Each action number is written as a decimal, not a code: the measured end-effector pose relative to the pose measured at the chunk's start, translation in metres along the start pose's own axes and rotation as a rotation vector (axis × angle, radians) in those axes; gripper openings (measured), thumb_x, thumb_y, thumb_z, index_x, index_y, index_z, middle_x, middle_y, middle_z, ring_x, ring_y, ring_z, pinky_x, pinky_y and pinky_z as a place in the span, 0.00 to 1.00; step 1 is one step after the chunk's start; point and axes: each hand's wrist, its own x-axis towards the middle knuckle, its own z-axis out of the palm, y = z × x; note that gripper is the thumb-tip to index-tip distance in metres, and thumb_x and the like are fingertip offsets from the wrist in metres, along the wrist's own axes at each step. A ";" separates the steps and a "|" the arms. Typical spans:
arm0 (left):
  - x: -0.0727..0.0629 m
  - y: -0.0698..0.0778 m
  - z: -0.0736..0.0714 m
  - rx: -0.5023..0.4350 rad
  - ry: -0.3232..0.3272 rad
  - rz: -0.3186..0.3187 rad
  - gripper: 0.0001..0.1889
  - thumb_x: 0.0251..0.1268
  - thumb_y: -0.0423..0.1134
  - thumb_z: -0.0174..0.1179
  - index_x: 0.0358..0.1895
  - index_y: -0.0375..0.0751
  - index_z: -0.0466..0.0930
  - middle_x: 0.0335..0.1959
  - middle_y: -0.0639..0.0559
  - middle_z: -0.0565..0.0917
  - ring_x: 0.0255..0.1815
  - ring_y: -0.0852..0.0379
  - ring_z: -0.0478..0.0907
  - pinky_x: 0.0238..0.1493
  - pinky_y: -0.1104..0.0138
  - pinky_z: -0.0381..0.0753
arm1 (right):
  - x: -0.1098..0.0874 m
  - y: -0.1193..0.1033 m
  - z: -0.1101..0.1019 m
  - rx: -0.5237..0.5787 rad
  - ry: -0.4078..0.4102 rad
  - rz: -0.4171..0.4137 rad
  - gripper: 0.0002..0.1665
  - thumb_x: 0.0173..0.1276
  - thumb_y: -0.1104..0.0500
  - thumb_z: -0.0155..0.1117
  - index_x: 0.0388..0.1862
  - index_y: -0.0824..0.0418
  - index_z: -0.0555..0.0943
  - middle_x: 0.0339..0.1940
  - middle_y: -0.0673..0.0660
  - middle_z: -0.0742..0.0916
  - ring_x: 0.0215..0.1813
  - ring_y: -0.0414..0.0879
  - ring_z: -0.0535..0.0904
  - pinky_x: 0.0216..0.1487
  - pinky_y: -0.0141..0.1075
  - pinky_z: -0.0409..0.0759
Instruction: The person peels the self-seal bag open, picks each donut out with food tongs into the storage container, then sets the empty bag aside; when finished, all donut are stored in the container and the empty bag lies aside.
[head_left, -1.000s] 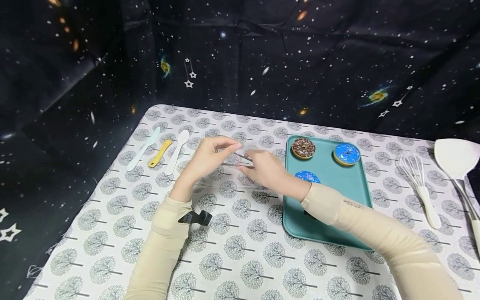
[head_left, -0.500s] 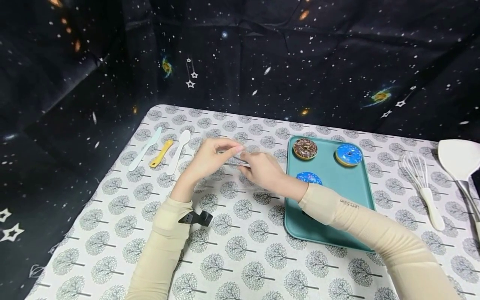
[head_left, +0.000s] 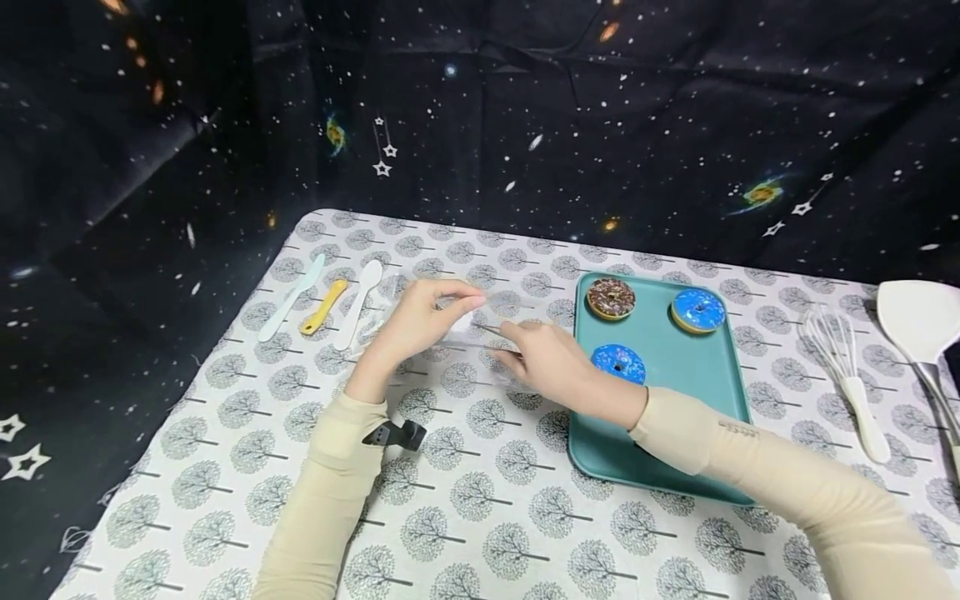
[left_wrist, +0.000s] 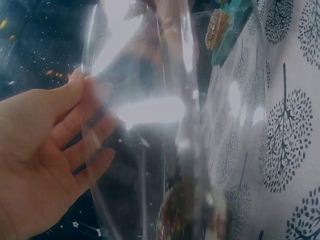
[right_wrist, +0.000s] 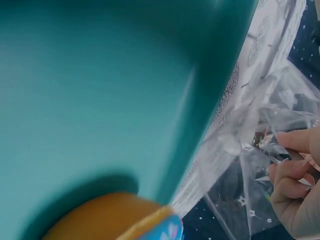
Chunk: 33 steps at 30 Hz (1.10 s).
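Observation:
My left hand [head_left: 423, 321] pinches the edge of a clear plastic bag [left_wrist: 150, 110] between thumb and fingers, and some fingers show through the film. Low in the bag, in the left wrist view, a brown donut with sprinkles [left_wrist: 175, 215] shows blurred through the plastic. My right hand [head_left: 558, 367] grips thin metal tongs [head_left: 487, 347], whose two arms point left toward the bag's mouth. Their tips are hidden near the left hand and the film. In the right wrist view the right hand's fingers [right_wrist: 295, 140] curl round the tongs in front of the bag.
Beside my right hand lies a teal tray [head_left: 686, 417] with a chocolate donut [head_left: 611, 298] and two blue donuts, one [head_left: 698, 310] at the back. A whisk [head_left: 843, 375] and a white turner [head_left: 918, 321] lie right; a knife [head_left: 292, 296], yellow handle [head_left: 324, 307] and white spoon [head_left: 358, 304] lie left.
My right hand has drawn back right and slightly toward me with the tongs, uncovering more of the near blue donut. The left hand stays almost still; the bag's film now shows farther left.

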 end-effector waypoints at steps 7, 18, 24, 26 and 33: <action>0.002 0.000 0.003 -0.005 -0.015 -0.037 0.14 0.64 0.50 0.57 0.46 0.49 0.83 0.46 0.54 0.84 0.29 0.51 0.81 0.45 0.57 0.80 | -0.031 0.016 -0.020 0.001 0.061 -0.031 0.11 0.63 0.54 0.64 0.28 0.55 0.72 0.15 0.45 0.72 0.16 0.37 0.66 0.15 0.27 0.65; 0.002 -0.001 0.010 -0.042 0.002 -0.077 0.14 0.64 0.49 0.57 0.46 0.48 0.83 0.50 0.52 0.83 0.29 0.58 0.81 0.54 0.54 0.75 | -0.090 0.050 -0.042 0.051 0.201 -0.089 0.11 0.59 0.55 0.68 0.28 0.53 0.73 0.17 0.41 0.70 0.17 0.32 0.62 0.15 0.24 0.61; 0.003 0.002 0.011 -0.034 -0.011 -0.069 0.13 0.65 0.48 0.58 0.45 0.46 0.84 0.48 0.51 0.84 0.53 0.54 0.78 0.60 0.52 0.71 | -0.121 0.060 -0.057 0.042 0.250 -0.054 0.14 0.56 0.55 0.70 0.26 0.52 0.71 0.16 0.40 0.69 0.17 0.30 0.60 0.15 0.22 0.60; 0.003 0.001 0.011 -0.025 -0.013 -0.069 0.12 0.65 0.47 0.57 0.44 0.46 0.84 0.47 0.52 0.84 0.52 0.54 0.78 0.59 0.53 0.73 | -0.131 0.063 -0.060 0.036 0.270 -0.041 0.11 0.55 0.56 0.71 0.28 0.53 0.75 0.17 0.40 0.70 0.17 0.30 0.60 0.15 0.21 0.60; 0.003 -0.004 0.014 0.009 -0.043 -0.100 0.14 0.65 0.48 0.57 0.46 0.44 0.83 0.49 0.51 0.83 0.52 0.53 0.78 0.59 0.54 0.72 | -0.168 0.080 -0.074 -0.005 0.344 0.016 0.16 0.60 0.46 0.66 0.39 0.56 0.82 0.16 0.38 0.73 0.17 0.27 0.60 0.15 0.20 0.61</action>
